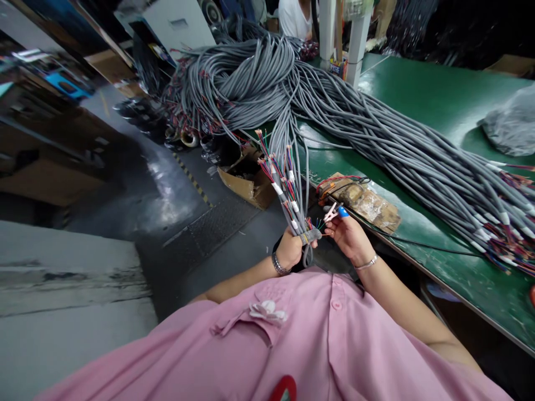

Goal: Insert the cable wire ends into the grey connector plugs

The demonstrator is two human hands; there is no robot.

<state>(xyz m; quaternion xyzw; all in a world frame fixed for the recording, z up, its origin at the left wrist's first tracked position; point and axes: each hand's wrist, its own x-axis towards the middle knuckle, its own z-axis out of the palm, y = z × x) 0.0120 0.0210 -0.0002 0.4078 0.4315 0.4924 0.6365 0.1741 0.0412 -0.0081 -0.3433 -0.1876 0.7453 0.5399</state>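
My left hand [290, 249] is closed around a bundle of grey cables [287, 192]. Their stripped ends fan upward, showing red, blue and green wires and white sleeves. One grey cable end [311, 236] bends across this hand toward the right, with thin coloured wires sticking out. Just beside those wires is my right hand [349, 236], its fingers drawn together and a blue cover on the thumb. A small pale pink clip-like piece [331, 212] shows between thumb and fingers; its exact kind is unclear. An orange wire tip reaches the fingertips.
Long grey cables [376, 133] lie across the green table [426, 83], with a large coiled heap [251, 72] behind. A worn, tape-wrapped block [368, 203] sits at the table edge. An open cardboard box [246, 186] stands on the floor. Another person [295, 19] is at the back.
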